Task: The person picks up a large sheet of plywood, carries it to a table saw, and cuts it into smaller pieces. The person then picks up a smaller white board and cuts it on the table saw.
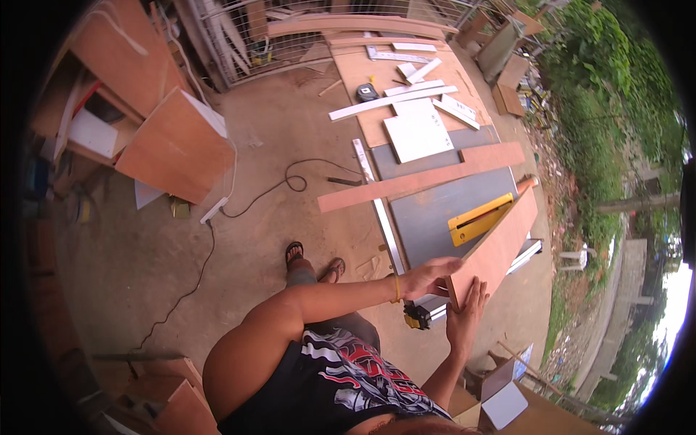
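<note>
A long reddish-brown plywood board (500, 250) slants over the right side of a table saw, its near end between my hands. My left hand (433, 278) closes on the near left corner, with some fingers hidden beneath the board. On the near right part, my right hand (470, 310) grips the board with its fingers over the upper face. Left of the board, the saw's grey top (424, 217) carries a yellow throat plate (480, 219). The blade cannot be made out. Another narrow plywood strip (420, 181) lies across the saw top farther back.
Behind the saw, a worktable holds white panels (417, 138), white strips (391, 100), a tape measure (367, 92) and a metal square (399, 56). A black cord (199, 279) trails over the floor at left. Plywood sheets (177, 148) lean at the left.
</note>
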Demonstrator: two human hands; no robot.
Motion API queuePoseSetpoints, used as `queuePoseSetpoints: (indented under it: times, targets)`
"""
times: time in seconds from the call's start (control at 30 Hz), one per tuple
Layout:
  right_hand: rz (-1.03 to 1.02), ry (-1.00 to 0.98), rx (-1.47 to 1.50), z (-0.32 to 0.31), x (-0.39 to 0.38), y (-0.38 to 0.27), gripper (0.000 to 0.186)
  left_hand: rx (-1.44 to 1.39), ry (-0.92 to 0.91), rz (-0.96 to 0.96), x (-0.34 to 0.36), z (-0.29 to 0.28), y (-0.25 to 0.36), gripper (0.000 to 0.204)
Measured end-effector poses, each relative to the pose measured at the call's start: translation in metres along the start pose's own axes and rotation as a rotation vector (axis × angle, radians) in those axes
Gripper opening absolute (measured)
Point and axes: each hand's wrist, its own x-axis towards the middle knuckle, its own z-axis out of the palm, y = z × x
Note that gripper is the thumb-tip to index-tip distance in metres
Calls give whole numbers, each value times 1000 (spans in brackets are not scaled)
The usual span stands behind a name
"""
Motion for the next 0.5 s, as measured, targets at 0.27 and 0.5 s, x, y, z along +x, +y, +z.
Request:
queuePoseSetpoints:
  times: [0.27,0.5]
  targets:
    - [176,-6,938,15,46,117,87,868,382,246,47,-9,-35,40]
    - [680,-86,1694,66,98,129,76,1243,219,221,-92,35,53,39]
